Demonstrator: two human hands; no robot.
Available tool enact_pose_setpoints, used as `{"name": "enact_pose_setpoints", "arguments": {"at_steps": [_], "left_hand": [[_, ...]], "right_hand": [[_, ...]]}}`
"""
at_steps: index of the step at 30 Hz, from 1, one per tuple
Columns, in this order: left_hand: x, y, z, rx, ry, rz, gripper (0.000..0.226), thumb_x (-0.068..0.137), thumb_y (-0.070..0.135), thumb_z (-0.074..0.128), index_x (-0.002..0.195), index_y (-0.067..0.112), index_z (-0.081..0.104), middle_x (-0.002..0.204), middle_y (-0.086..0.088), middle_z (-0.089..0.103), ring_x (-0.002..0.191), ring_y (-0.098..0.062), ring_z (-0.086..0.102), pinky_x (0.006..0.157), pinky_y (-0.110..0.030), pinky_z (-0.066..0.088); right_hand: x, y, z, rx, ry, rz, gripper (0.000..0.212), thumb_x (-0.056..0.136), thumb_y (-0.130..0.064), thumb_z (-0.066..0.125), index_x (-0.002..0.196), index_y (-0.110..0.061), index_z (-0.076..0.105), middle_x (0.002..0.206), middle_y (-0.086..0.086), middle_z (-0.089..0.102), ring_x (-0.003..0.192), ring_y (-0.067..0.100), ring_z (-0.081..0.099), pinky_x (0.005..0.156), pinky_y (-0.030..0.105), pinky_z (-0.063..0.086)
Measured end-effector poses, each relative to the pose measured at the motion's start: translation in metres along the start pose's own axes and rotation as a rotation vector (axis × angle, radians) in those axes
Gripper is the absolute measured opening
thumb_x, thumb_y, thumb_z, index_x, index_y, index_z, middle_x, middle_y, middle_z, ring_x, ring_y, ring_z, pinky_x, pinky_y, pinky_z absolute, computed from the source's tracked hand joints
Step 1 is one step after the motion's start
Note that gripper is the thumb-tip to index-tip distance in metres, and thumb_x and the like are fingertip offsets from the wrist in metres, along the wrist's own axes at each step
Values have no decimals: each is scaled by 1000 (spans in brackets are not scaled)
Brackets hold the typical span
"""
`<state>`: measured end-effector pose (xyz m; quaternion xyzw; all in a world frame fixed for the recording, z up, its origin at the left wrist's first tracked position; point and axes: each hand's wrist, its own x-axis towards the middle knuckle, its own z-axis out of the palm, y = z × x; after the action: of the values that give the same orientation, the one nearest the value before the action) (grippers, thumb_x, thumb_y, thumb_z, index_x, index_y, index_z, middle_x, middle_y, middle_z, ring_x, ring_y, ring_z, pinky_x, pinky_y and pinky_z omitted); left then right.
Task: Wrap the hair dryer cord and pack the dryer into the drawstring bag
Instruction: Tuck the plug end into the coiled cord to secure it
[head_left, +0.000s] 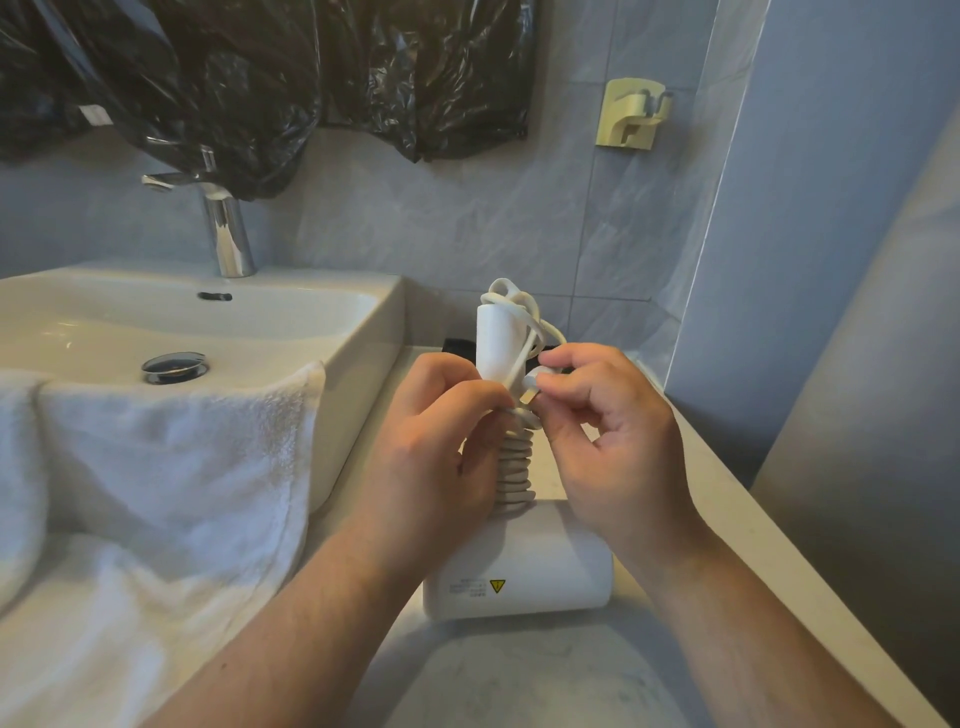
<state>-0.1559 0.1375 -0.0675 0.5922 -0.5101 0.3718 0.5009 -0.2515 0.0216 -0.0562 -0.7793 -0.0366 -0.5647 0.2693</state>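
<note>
A white dryer stands on the counter just right of the sink, its body down near the front edge and its handle pointing up. The cord is coiled tightly around the lower handle, with loose loops over the handle's top end. The left hand grips the handle and coils from the left, fingers closed around them. The right hand pinches the plug between thumb and forefinger, pressed against the top of the coils, beside the left fingertips. A dark thing lies on the counter behind the dryer toward the back edge, mostly hidden; whether it is the bag cannot be told. A white towel drapes over the sink's front rim. A tap rises at the sink's back.
</note>
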Motion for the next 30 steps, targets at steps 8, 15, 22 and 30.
{"name": "enact_pose_setpoints", "arguments": {"at_steps": [8,15,22,30], "left_hand": [[0,1,0,8,20,-14,11,78,-12,65,82,-3,71,89,-2,48,79,-11,49,77,-7,37],[1,1,-1,-3,2,1,9,83,-6,60,81,-4,69,90,-1,47,80,-12,49,77,-9,37],[0,-1,1,10,19,20,7,84,-8,62,82,-3,67,92,1,46,81,-14,49,78,-12,39],[0,0,1,-83,43,-125,9,86,5,67,91,11,70,93,3,46,92,2,49,76,-14,45]], "right_hand": [[0,0,-1,-19,14,10,10,82,-2,70,90,-4,75,101,7,69,93,14,66,73,30,57],[2,-2,-3,-99,-24,-20,11,82,0,68,90,-5,75,101,5,68,91,15,66,71,29,56],[3,-3,-5,-170,-61,-31,11,82,-1,66,88,-5,75,102,7,66,89,16,64,73,29,55],[2,-14,-3,-7,-104,-3,20,79,0,70,96,-9,74,103,0,64,85,12,63,74,21,51]]}}
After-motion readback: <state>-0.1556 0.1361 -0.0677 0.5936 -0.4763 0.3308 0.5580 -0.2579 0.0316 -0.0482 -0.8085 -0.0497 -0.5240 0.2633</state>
